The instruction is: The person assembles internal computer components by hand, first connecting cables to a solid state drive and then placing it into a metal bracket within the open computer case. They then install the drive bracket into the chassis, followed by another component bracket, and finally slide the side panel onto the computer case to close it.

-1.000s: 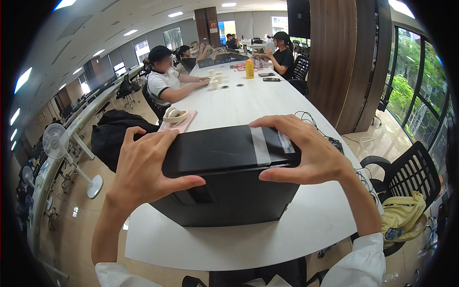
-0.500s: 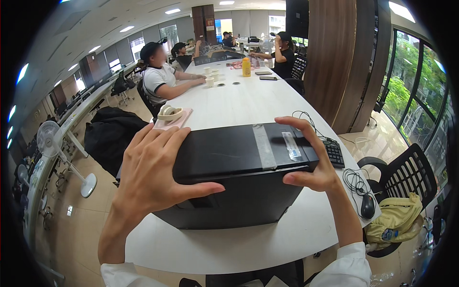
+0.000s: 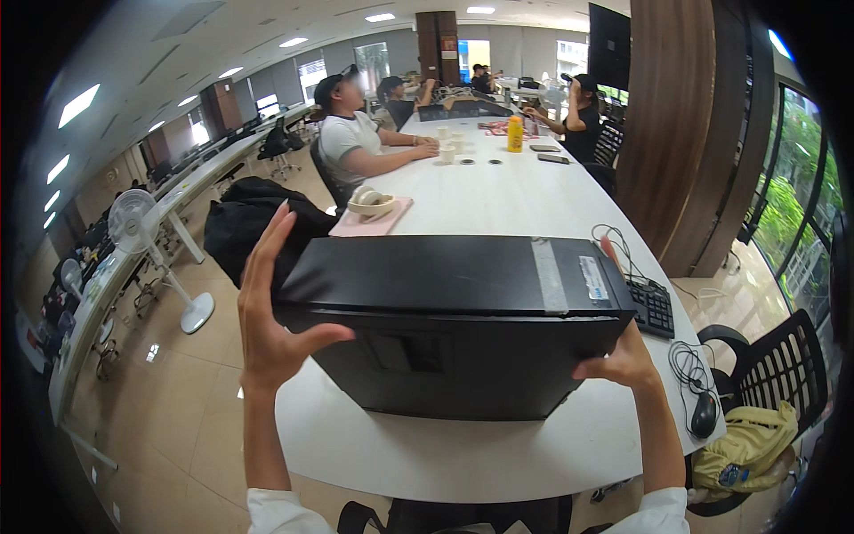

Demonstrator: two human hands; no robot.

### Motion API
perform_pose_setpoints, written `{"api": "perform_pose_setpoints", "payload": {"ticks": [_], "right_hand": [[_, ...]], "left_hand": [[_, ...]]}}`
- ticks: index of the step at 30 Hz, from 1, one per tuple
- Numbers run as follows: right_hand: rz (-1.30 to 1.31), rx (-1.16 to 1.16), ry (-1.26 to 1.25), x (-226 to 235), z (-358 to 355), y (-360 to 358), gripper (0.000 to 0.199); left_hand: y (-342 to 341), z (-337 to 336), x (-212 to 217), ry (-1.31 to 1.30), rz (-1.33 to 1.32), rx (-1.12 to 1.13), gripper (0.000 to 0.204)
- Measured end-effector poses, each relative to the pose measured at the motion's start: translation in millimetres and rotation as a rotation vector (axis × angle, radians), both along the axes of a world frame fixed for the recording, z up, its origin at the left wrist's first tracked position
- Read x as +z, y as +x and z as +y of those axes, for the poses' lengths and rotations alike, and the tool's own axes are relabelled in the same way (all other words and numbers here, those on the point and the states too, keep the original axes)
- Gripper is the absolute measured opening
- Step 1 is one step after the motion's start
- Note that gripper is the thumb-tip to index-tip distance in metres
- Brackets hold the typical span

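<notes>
A black computer tower (image 3: 436,276) stands near the close end of the white table (image 3: 382,445), its long top toward me. A strip of grey tape and a small label mark the right part of that top. At the tower's left end my left hand (image 3: 271,334) is open, fingers stretched upward and thumb spread in front of the near face. Whether its palm touches the case I cannot tell. My right hand (image 3: 627,360) grips the right end, with the thumb on the near face and a fingertip showing beyond the far edge; its other fingers are hidden.
Cream headphones (image 3: 371,203) rest on a pink folder behind the tower. To the right are a keyboard (image 3: 652,307), a mouse (image 3: 704,415) with coiled cable, and a chair with a yellow bag (image 3: 745,452). Farther off, people sit around paper cups and a yellow bottle (image 3: 515,135).
My left hand has slid off the top to the tower's left end, its fingers straightening. My right hand stays at the right end. The whole scene has shifted rightward in view.
</notes>
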State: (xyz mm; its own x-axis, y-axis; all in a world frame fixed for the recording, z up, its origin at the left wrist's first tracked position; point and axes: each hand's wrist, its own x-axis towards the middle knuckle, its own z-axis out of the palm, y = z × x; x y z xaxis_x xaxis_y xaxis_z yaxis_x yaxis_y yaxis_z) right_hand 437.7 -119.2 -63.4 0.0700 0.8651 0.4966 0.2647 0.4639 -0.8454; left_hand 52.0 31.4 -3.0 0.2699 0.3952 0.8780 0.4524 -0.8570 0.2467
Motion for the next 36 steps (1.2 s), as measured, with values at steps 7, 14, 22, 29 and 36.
{"api": "perform_pose_setpoints", "payload": {"ticks": [7,14,22,29,36], "right_hand": [[-0.138,-0.069,-0.249,-21,-5,5,0.096],[-0.034,-0.097,-0.202,-24,-8,-3,0.084],[-0.015,-0.135,-0.214,-25,-10,-4,0.083],[-0.050,-0.137,-0.332,-22,-7,-3,0.105],[-0.131,-0.038,-0.361,-41,-18,-5,0.114]], "left_hand": [[-23,26,-88,-0.832,-0.340,-0.363,0.113],[-4,26,-99,-0.846,-0.654,-0.556,0.097],[-5,31,-98,-0.825,-0.642,-0.646,0.089],[-24,45,-136,-0.843,-0.662,-0.580,0.096],[-53,69,-175,-0.813,-0.644,-0.782,0.071]]}}
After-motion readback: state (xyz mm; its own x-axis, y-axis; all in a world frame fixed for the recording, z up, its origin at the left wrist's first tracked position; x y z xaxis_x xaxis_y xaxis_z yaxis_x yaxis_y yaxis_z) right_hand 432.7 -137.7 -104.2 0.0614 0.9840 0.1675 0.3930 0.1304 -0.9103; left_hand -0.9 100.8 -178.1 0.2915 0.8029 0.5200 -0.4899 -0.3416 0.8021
